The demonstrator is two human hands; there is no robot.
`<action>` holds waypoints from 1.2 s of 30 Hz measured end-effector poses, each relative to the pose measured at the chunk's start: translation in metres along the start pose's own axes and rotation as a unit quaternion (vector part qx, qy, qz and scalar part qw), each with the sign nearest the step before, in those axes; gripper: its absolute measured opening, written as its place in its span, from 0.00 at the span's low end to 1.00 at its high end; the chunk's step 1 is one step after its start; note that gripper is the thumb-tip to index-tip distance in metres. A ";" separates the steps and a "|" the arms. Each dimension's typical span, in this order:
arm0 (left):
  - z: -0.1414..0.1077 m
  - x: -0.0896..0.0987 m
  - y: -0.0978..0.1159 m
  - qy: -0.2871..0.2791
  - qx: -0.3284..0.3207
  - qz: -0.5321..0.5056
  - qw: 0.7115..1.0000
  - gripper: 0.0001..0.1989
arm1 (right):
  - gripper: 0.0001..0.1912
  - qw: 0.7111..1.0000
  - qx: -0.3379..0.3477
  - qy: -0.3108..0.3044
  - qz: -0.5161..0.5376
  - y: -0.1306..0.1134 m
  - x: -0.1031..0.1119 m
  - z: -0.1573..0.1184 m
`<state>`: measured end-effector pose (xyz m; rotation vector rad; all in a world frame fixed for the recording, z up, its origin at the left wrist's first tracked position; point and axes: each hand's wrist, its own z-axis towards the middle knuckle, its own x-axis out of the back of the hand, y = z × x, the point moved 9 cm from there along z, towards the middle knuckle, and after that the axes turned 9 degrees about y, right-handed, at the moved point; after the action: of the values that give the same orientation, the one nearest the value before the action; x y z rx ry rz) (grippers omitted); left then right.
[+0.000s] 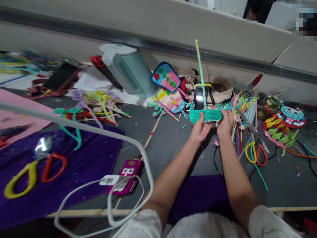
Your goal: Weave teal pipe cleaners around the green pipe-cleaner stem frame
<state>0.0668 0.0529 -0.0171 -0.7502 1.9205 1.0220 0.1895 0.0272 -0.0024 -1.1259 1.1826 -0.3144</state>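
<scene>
A flat teal piece made of rows of fuzzy stems is held up above the dark table. My left hand pinches its lower left part, thumb in front. At its right end my right hand grips it between thumb and fingers. A long stem, yellow at the top and green lower down, rises from the piece. Short teal ends stick out at its upper corners. Behind it stands a dark shiny object with a yellow stem along its top.
Yellow and red scissors lie right; another pair rests on purple cloth left. A white cable loops past a magenta power strip. Behind are a pale green appliance, fan-shaped crafts, bundled stems and a glass jar.
</scene>
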 end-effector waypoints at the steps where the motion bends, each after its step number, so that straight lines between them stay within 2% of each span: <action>1: 0.000 -0.001 0.001 -0.010 -0.005 0.007 1.000 0.19 | 0.14 1.000 -0.001 -0.003 -0.003 0.001 0.000 0.001; 6: 0.002 0.000 0.004 -0.042 -0.044 0.054 0.997 0.23 | 0.19 1.000 -0.010 -0.002 -0.027 0.010 0.003 0.010; 10: 0.005 0.002 0.006 -0.052 -0.084 0.096 0.990 0.24 | 0.20 0.996 0.028 0.000 -0.088 0.012 0.007 0.016; 16: 0.006 0.002 0.013 -0.056 -0.136 0.146 0.978 0.29 | 0.18 0.969 0.120 -0.031 -0.214 -0.005 0.004 0.018; 21: 0.003 -0.002 0.018 -0.066 -0.140 0.172 0.973 0.30 | 0.17 0.936 0.201 -0.056 -0.285 -0.028 -0.002 0.012; 24: 0.000 -0.007 0.021 -0.079 -0.147 0.182 0.969 0.29 | 0.16 0.918 0.221 -0.081 -0.320 -0.035 -0.006 0.009; 28: 0.000 -0.007 0.024 -0.075 -0.143 0.191 0.968 0.30 | 0.15 0.911 0.214 -0.127 -0.330 -0.037 -0.011 0.010; 33: 0.004 -0.001 0.026 -0.049 -0.101 0.180 0.977 0.26 | 0.13 0.939 0.140 -0.188 -0.253 -0.037 -0.017 0.010; 36: 0.007 0.004 0.026 -0.027 -0.075 0.157 0.984 0.21 | 0.12 0.943 0.118 -0.214 -0.226 -0.040 -0.020 0.006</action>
<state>0.0474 0.0709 -0.0130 -0.5030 1.9690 1.3789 0.2002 0.0265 0.0417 -1.1708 0.4794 -0.5179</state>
